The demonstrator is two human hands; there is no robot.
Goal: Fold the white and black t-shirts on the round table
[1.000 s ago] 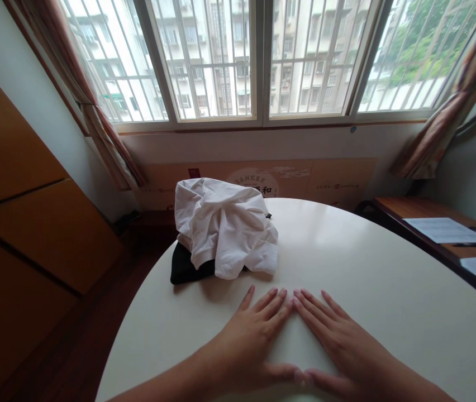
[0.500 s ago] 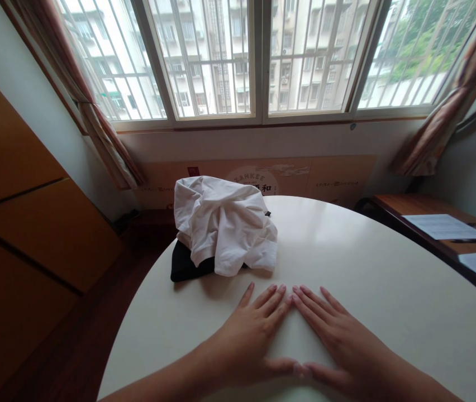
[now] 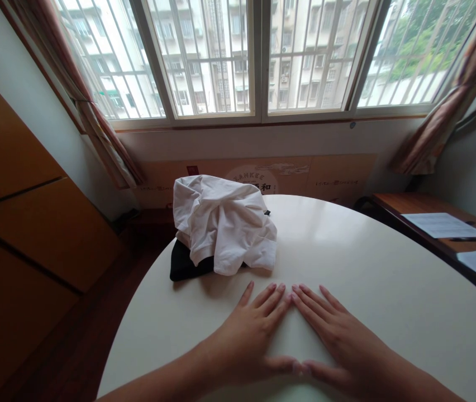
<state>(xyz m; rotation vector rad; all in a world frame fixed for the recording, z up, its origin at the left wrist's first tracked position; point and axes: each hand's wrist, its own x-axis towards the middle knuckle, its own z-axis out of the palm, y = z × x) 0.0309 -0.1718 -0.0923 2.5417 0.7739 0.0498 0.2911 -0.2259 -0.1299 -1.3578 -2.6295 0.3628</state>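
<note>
My left hand (image 3: 255, 329) lies flat on the white table (image 3: 389, 279), fingers stretched forward. Opposite it, my right hand (image 3: 334, 329) rests palm down in the same way. Fingertips and thumbs of both hands meet or nearly meet, framing a patch of tabletop. Neither hand holds anything. Just beyond my left fingertips sits a crumpled white cloth (image 3: 225, 223), which looks like a garment. It is heaped on a folded black cloth (image 3: 187, 265) whose front left part shows. A small dark bit sticks out behind the white heap on its right; I cannot tell what it is.
To the right stands a brown wooden desk (image 3: 393, 204) with printed papers (image 3: 443, 225) and a dark pen (image 3: 464, 239). An orange-brown cabinet (image 3: 32, 223) is on the left. Behind the table are a printed cardboard panel (image 3: 338, 173) and barred windows with tied curtains (image 3: 95, 128).
</note>
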